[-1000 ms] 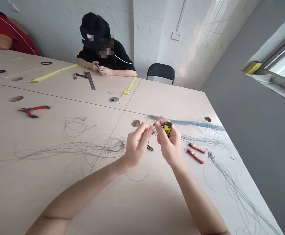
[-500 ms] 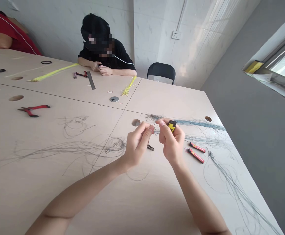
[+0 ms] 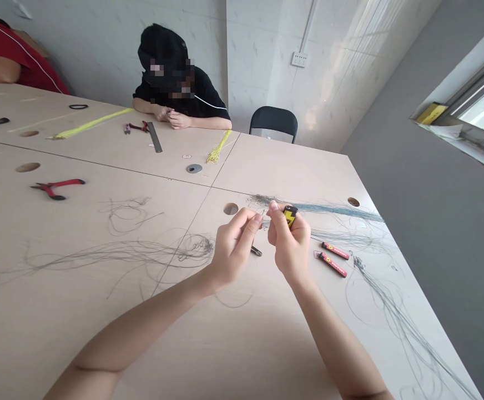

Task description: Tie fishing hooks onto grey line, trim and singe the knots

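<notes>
The left hand point(image 3: 233, 244) is pinched shut, thumb and forefinger closed on the end of a thin grey wire strand point(image 3: 262, 213) and lifting it clear of the pale wooden counter point(image 3: 100, 311), probably so the tip stays steady in the air. The right hand point(image 3: 290, 244) is wrapped around a small yellow-and-black lighter point(image 3: 288, 215), held upright with its head just beside the strand's tip — close enough for the two to meet. Both hands hover above the counter's middle seam, near a round cable hole point(image 3: 230, 209). A long bundle of grey-blue wire point(image 3: 337, 211) lies behind them, two red flat packets point(image 3: 333, 258) sit to the right, and loose tangled strands point(image 3: 142, 250) sprawl to the left — offcuts, it seems.
</notes>
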The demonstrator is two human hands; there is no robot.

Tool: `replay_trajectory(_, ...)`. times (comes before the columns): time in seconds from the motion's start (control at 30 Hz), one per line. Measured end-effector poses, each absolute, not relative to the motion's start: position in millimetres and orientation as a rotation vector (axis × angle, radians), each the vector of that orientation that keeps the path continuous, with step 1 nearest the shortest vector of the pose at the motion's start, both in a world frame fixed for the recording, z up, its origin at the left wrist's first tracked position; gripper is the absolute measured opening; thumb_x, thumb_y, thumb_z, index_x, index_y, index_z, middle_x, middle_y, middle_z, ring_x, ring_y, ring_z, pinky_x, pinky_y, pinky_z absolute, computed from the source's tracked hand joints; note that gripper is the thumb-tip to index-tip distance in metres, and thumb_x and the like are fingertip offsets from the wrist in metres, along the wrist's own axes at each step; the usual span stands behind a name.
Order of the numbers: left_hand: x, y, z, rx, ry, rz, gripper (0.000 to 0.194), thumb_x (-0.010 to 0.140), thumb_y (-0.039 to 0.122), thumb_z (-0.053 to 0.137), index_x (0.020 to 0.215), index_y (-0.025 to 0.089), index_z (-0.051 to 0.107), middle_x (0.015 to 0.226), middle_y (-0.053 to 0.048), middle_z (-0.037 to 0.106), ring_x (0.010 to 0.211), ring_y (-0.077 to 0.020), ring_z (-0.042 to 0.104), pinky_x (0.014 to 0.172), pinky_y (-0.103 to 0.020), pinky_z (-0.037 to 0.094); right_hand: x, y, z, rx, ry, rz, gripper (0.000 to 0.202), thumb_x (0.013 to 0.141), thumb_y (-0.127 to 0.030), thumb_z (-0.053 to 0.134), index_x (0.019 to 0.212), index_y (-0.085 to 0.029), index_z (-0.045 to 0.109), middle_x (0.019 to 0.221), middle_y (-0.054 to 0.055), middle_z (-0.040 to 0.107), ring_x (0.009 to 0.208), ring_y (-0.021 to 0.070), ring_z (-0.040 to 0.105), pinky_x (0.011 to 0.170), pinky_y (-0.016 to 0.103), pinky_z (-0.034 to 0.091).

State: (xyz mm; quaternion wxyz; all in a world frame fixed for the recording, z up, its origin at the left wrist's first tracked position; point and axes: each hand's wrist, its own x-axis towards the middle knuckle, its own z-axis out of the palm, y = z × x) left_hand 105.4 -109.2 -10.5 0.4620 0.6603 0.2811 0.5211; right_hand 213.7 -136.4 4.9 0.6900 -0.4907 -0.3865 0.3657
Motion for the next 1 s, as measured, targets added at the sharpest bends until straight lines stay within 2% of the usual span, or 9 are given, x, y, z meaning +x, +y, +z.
replay_trajectory(0.27, 105, -108, -10, 1.619, 0.710, 1.274, 0.036, 0.098, 0.048, 0.049, 0.074, 0.021, 0.048, 0.053, 0.008, 0.029, 0.045, -0.0080, 0.028, 0.042, -0.023, 0.025, 217, -138, 6, -1.043, -0.884, 0.873, 0.025, 0.082, -0.043, 0.071, 0.080, -0.019, 0.064, 0.058, -0.006, 0.040, 0.047, 0.0069, 0.026, 0.044, 0.025, 0.023)
replay_trajectory(0.43, 105, -108, -11, 1.612, 0.713, 1.271, 0.037, 0.098, 0.048, 0.049, 0.073, 0.021, 0.047, 0.053, 0.008, 0.028, 0.045, -0.0081, 0.027, 0.042, -0.024, 0.024, 214, -138, 3, -1.047, -0.950, 0.848, 0.030, 0.086, -0.047, 0.068, 0.076, -0.020, 0.059, 0.057, -0.007, 0.035, 0.049, 0.0077, 0.026, 0.046, 0.025, 0.024)
replay_trajectory(0.57, 105, -107, -9, 1.623, 0.713, 1.285, 0.035, 0.098, 0.046, 0.049, 0.074, 0.021, 0.048, 0.054, 0.007, 0.032, 0.046, -0.0083, 0.029, 0.042, -0.024, 0.026, 214, -137, 4, -1.053, -0.913, 0.866, 0.039, 0.086, -0.049, 0.067, 0.068, -0.020, 0.049, 0.056, -0.007, 0.031, 0.048, 0.0069, 0.022, 0.045, 0.025, 0.021)
replay_trajectory(0.7, 104, -105, -6, 1.646, 0.735, 1.329, 0.033, 0.099, 0.041, 0.049, 0.073, 0.021, 0.049, 0.053, 0.007, 0.032, 0.048, -0.0095, 0.032, 0.046, -0.024, 0.030, 221, -133, 11, -0.971, -0.790, 0.996, 0.030, 0.085, -0.044, 0.061, 0.074, -0.021, 0.046, 0.062, -0.007, 0.037, 0.044, 0.0053, 0.022, 0.042, 0.024, 0.020)
replay_trajectory(0.8, 104, -104, -5, 1.648, 0.743, 1.339, 0.031, 0.099, 0.037, 0.049, 0.073, 0.021, 0.049, 0.052, 0.007, 0.032, 0.049, -0.0101, 0.032, 0.047, -0.025, 0.031, 232, -128, 14, -0.937, -0.714, 1.015, 0.019, 0.081, -0.039, 0.059, 0.079, -0.021, 0.052, 0.071, -0.005, 0.046, 0.048, 0.0057, 0.034, 0.046, 0.023, 0.031)
replay_trajectory(0.9, 103, -103, -5, 1.636, 0.753, 1.330, 0.030, 0.099, 0.036, 0.048, 0.074, 0.021, 0.049, 0.053, 0.006, 0.032, 0.049, -0.0103, 0.031, 0.048, -0.025, 0.030, 245, -121, 14, -1.007, -0.666, 0.986, 0.022, 0.080, -0.040, 0.065, 0.088, -0.020, 0.061, 0.077, -0.001, 0.053, 0.063, 0.0101, 0.053, 0.061, 0.025, 0.046)
replay_trajectory(0.97, 103, -103, -5, 1.632, 0.757, 1.325, 0.030, 0.099, 0.036, 0.047, 0.074, 0.021, 0.049, 0.054, 0.006, 0.033, 0.049, -0.0104, 0.031, 0.048, -0.026, 0.030, 255, -117, 13, -1.041, -0.633, 1.029, 0.026, 0.080, -0.041, 0.069, 0.094, -0.019, 0.065, 0.079, 0.000, 0.056, 0.069, 0.0117, 0.058, 0.065, 0.026, 0.050)
replay_trajectory(1.0, 102, -103, -6, 1.631, 0.758, 1.321, 0.029, 0.099, 0.036, 0.047, 0.074, 0.021, 0.049, 0.054, 0.006, 0.033, 0.049, -0.0104, 0.031, 0.048, -0.026, 0.030, 259, -115, 13, -1.049, -0.613, 1.057, 0.027, 0.080, -0.040, 0.071, 0.095, -0.019, 0.066, 0.076, -0.001, 0.055, 0.066, 0.0106, 0.056, 0.063, 0.025, 0.049)
